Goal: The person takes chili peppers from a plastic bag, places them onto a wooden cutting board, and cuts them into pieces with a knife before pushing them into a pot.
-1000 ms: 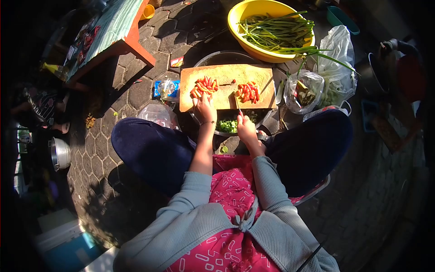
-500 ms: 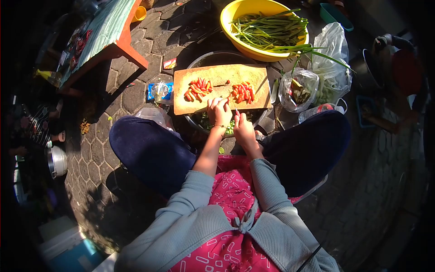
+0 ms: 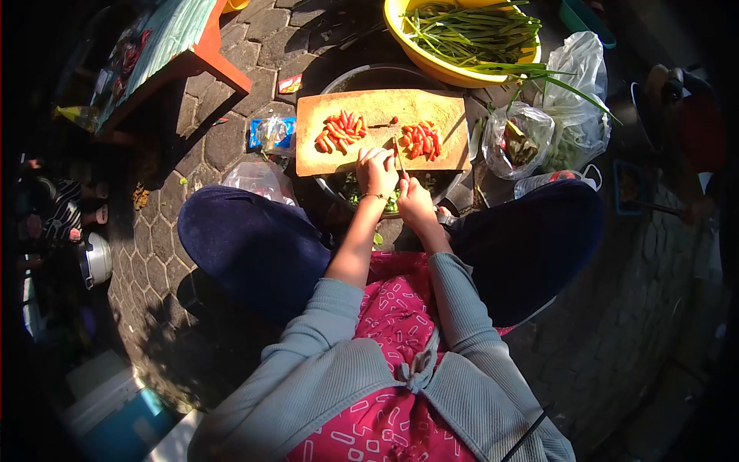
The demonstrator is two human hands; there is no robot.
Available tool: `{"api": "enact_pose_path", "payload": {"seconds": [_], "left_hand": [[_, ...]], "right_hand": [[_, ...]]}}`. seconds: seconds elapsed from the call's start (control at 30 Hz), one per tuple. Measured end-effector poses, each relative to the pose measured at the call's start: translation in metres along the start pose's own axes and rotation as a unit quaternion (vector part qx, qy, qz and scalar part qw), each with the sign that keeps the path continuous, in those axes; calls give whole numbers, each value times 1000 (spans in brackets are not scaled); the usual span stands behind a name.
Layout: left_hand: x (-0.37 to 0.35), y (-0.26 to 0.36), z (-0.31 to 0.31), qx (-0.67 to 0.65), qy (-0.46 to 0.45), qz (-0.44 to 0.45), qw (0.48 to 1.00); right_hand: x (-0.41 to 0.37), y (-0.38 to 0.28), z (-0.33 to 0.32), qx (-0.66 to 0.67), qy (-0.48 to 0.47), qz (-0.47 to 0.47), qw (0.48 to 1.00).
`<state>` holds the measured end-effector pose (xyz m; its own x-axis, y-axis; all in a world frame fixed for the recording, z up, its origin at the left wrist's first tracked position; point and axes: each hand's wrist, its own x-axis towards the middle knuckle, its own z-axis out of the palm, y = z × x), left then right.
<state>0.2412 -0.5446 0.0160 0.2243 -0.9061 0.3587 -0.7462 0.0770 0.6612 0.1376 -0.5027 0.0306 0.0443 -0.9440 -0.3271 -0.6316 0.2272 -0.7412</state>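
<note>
On a wooden cutting board lie two piles of small red and orange chilies: one pile at the left, another at the right. A dark red piece sits between them. My right hand grips a small knife, its blade pointing away over the board's near edge. Left of the blade, my left hand rests on that edge, fingers curled together; what they hold is hidden. Beneath the board is a wide basin with chopped greens showing.
Behind the board stands a yellow basin of long green vegetables. Plastic bags and a bottle lie at the right. A blue packet is left of the board, near an orange-legged low table. My knees flank the basin.
The view has shifted slightly, so the board and yellow basin sit higher in the picture. Both hands stay at the board's near edge, and the knife blade now points more directly away.
</note>
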Motion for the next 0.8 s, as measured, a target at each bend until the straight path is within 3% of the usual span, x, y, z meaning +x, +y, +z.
{"api": "enact_pose_path", "payload": {"seconds": [0.23, 0.47, 0.8], "left_hand": [[0, 1, 2, 20, 17, -34, 999], [-2, -5, 3, -6, 33, -11, 999], [0, -6, 1, -1, 6, -38, 999]], "right_hand": [[-7, 1, 2, -40, -11, 6, 999], [-30, 13, -12, -22, 69, -72, 995], [-12, -2, -10, -41, 27, -27, 998]]}}
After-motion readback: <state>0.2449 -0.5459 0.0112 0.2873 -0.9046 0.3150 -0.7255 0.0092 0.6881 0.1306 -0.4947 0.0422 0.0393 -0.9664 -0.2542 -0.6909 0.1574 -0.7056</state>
